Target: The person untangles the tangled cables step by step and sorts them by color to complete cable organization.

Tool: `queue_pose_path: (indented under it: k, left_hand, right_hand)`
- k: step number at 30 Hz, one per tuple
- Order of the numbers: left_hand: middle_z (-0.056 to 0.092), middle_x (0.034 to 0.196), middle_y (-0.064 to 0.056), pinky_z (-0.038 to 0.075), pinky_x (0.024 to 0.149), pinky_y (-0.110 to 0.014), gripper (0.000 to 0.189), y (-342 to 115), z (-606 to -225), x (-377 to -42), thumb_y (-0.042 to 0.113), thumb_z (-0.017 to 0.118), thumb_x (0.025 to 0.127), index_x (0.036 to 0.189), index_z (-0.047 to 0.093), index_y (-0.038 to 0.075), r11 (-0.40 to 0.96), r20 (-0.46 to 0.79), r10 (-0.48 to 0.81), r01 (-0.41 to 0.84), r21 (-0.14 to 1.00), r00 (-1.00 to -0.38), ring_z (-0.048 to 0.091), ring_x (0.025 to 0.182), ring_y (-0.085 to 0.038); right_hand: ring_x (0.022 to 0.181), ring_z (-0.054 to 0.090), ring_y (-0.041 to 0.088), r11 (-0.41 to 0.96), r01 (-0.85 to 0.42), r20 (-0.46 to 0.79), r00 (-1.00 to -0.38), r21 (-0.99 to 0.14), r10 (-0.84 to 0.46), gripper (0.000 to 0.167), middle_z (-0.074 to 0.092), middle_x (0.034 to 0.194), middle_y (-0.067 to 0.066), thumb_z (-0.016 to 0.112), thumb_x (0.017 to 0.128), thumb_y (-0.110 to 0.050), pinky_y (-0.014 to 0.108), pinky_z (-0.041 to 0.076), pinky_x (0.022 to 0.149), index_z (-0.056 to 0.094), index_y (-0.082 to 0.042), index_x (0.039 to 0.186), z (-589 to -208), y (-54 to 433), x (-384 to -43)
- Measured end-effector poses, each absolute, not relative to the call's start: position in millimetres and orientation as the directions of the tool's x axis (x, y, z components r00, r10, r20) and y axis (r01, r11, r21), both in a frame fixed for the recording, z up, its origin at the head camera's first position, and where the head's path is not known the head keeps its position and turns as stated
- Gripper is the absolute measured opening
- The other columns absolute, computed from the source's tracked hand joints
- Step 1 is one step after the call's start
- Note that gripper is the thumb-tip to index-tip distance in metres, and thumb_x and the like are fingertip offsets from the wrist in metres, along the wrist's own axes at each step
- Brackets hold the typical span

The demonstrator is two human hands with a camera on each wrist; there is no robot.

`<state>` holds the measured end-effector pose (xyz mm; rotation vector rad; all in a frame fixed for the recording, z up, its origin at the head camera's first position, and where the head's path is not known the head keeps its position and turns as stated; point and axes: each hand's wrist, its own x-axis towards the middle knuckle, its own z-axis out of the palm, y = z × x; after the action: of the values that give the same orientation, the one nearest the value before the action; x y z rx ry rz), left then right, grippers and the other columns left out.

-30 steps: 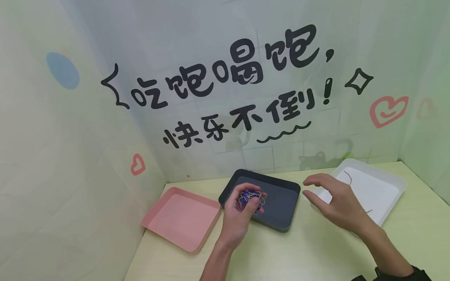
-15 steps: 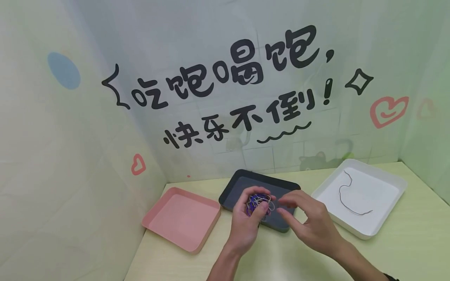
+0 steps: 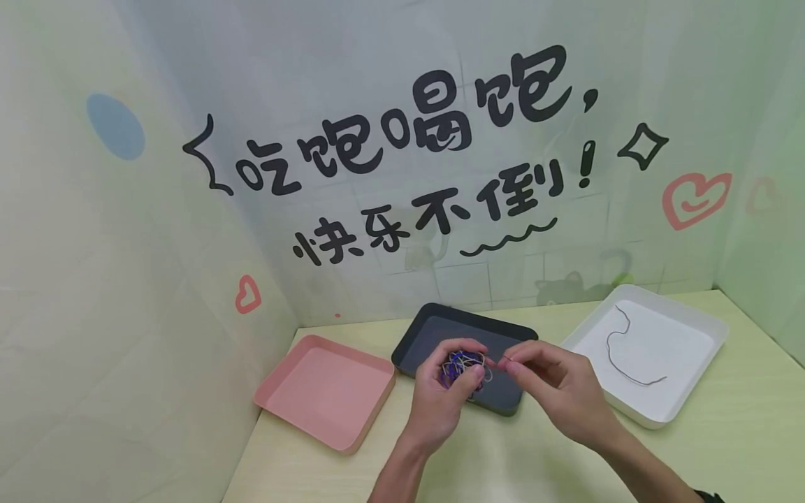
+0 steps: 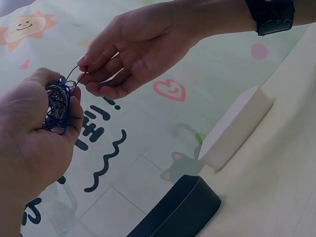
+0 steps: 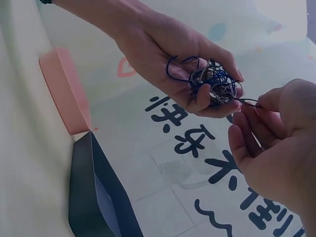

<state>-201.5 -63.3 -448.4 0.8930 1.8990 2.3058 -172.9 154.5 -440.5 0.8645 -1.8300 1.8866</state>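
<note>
My left hand (image 3: 434, 405) holds a tangled bundle of thin wires (image 3: 461, 367), blue, purple and silvery, with the thumb across it. To its right, my right hand (image 3: 574, 395) pinches a strand of wire (image 5: 249, 101) that sticks out of the bundle; the right wrist view has it stretched short between the hands. A small loop shows by those fingertips in the left wrist view. Both hands are above the near side of a dark grey tray (image 3: 418, 342). A single bent wire (image 3: 608, 349) lies in the white tray (image 3: 682, 353) at the right.
A pink tray (image 3: 327, 395) stands left of the dark one, on a pale wood-look table (image 3: 490, 461). Behind rises a printed curtain (image 3: 377, 70) with black lettering, and more of it hangs along both sides.
My right hand has come left from the white tray, leaving its wire in full view, and now pinches a strand at the bundle. The left hand has shifted slightly right.
</note>
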Motion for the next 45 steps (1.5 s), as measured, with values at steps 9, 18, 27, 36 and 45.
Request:
queue_pose_path:
  k: [9,18,27,36,45]
  left_hand:
    - [0.071,0.131,-0.023,0.061,0.087,-0.017,0.028,-68.6,-448.4,-203.9,0.004,0.066,0.110,0.137,0.063,-0.004,-0.231,0.403,0.412,0.334,0.914,-0.817,0.076,0.115,-0.006]
    - [0.067,0.131,-0.041,0.065,0.091,-0.020,0.029,-75.1,-447.5,-207.8,0.002,0.069,0.107,0.135,0.067,-0.001,-0.187,0.419,0.398,0.374,0.908,-0.816,0.077,0.114,-0.008]
    - [0.067,0.127,-0.035,0.072,0.089,-0.033,0.032,-81.4,-449.8,-211.1,-0.001,0.072,0.104,0.135,0.066,-0.002,-0.127,0.411,0.408,0.395,0.910,-0.815,0.081,0.099,-0.011]
    - [0.066,0.137,-0.027,0.070,0.090,-0.027,0.042,-82.1,-450.1,-211.2,0.002,0.078,0.100,0.139,0.064,0.002,-0.061,0.406,0.322,0.409,0.911,-0.855,0.077,0.110,-0.009]
    - [0.070,0.130,-0.025,0.068,0.081,-0.025,0.036,-91.6,-447.4,-213.9,0.000,0.082,0.097,0.130,0.069,0.001,-0.033,0.425,0.354,0.443,0.896,-0.833,0.075,0.105,-0.015]
  right_hand:
    - [0.099,0.080,0.013,-0.066,-0.459,0.464,-0.871,-0.886,-0.160,0.009,0.081,0.100,0.002,0.061,0.114,0.001,0.025,0.066,0.098,0.069,0.006,0.113,-429.3,162.4,-170.2]
    - [0.063,0.063,0.014,0.068,-0.509,0.486,-0.847,-0.858,-0.214,0.013,0.065,0.075,0.005,0.067,0.111,0.001,0.032,0.043,0.052,0.074,-0.009,0.113,-432.2,169.7,-175.0]
    - [0.079,0.065,0.003,0.348,-0.702,0.649,-0.710,-0.621,-0.275,0.035,0.075,0.097,-0.013,0.082,0.097,0.006,0.018,0.056,0.068,0.081,-0.028,0.108,-438.8,175.5,-182.3]
    - [0.076,0.062,-0.001,0.439,-0.705,0.674,-0.692,-0.557,-0.257,0.039,0.072,0.089,-0.017,0.089,0.091,0.006,0.014,0.052,0.067,0.080,-0.031,0.100,-435.2,179.4,-178.5]
    - [0.076,0.063,-0.002,0.461,-0.721,0.684,-0.672,-0.516,-0.285,0.044,0.069,0.090,-0.021,0.088,0.090,0.008,0.013,0.051,0.069,0.076,-0.033,0.099,-432.3,192.9,-179.9]
